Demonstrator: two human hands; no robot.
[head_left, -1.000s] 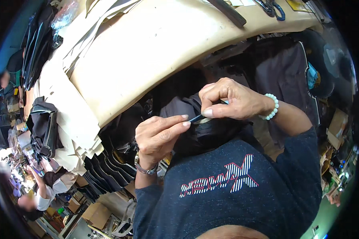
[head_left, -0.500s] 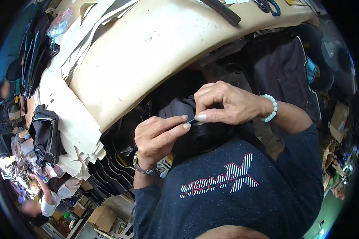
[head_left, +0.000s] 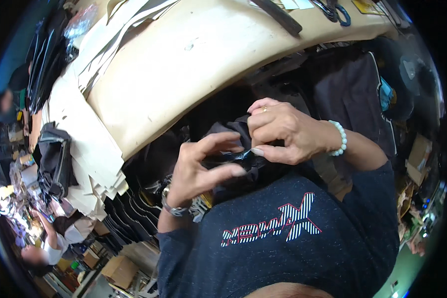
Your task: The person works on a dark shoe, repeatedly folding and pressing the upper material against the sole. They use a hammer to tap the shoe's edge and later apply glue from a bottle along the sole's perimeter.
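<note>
My right hand [head_left: 283,133], with a ring and a pale bead bracelet, is closed, thumb against bent fingers. It pinches one end of a thin dark strip [head_left: 245,155] that glints bluish; its exact kind is not clear. To its left my left hand [head_left: 198,166], wearing a wristwatch, is open, thumb and fingers spread around the strip's other side. Its fingertips look slightly blurred. Black fabric [head_left: 223,130] lies under and behind both hands, over my lap.
A cream-topped table [head_left: 184,74] curves ahead, bearing a dark bar [head_left: 280,16], blue-handled scissors [head_left: 343,16] and pale sheets [head_left: 87,144] at left. Dark fabric [head_left: 340,94] hangs at right. A cardboard box [head_left: 119,270] stands low left; another person [head_left: 59,238] sits at far left.
My left hand has let go of the strip, its thumb and fingers spreading apart. My right hand has shifted slightly right and still pinches.
</note>
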